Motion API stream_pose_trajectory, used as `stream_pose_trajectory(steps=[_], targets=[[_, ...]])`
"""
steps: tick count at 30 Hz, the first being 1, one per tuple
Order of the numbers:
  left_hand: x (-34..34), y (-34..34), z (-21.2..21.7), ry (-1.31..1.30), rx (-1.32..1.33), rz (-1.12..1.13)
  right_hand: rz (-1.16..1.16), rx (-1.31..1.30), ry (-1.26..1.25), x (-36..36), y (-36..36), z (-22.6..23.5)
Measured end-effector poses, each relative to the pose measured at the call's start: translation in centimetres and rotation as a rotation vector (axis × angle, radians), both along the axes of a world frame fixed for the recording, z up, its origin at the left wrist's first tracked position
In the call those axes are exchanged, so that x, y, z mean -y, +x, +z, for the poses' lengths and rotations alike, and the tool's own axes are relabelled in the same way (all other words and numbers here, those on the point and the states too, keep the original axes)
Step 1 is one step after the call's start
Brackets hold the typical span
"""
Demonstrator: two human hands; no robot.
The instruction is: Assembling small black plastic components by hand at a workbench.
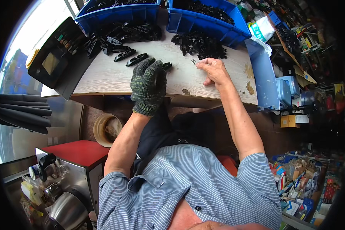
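My left hand (148,82), in a dark knitted work glove, curls over the near part of the table. Its fingers close on a small black plastic part (167,66), whose end sticks out on the right. Just beyond it, two long oval black plastic pieces (137,59) lie in a slanting row. My bare right hand (215,73) is closed in a pinch over the table. Next to its fingertips shows a tiny dark piece (194,61); what sits inside the pinch is too small to make out. A heap of small black parts (199,45) lies just past it.
Two blue bins (119,16) (209,25) with black parts stand at the table's far edge. A pile of black oval pieces (138,32) lies before the left one. A black-framed box (55,55) stands at left, a bucket (106,130) below. Crowded shelves fill the right.
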State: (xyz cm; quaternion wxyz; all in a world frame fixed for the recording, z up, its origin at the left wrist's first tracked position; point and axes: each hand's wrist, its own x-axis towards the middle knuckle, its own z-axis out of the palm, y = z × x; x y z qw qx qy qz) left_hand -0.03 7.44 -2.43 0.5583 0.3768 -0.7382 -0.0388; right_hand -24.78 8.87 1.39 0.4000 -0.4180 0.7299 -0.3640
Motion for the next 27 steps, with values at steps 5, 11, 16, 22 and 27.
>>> stream_pose_trajectory(steps=[5, 11, 16, 22, 27], targets=[[-1.9, -3.0, -0.1, 0.213, -0.225, -0.212, 0.063, 0.453, -0.115, -1.7, -0.5, -0.6], [-0.2, -5.9, -0.3, 0.330, -0.084, -0.399, 0.136, 0.509, -0.163, -2.6, 0.7, -0.7], [0.3, -5.9, -0.1, 0.696, -0.186, -0.560, 0.095, 0.511, -0.229, -2.8, 1.3, -1.0], [0.5, -5.5, 1.0, 1.117, -0.566, -0.667, 0.014, 0.548, -0.254, -3.5, 2.4, -0.4], [0.2, -5.2, 1.5, 1.174, -0.710, -0.660, 0.076, 0.522, -0.332, -3.4, 2.2, -1.3]])
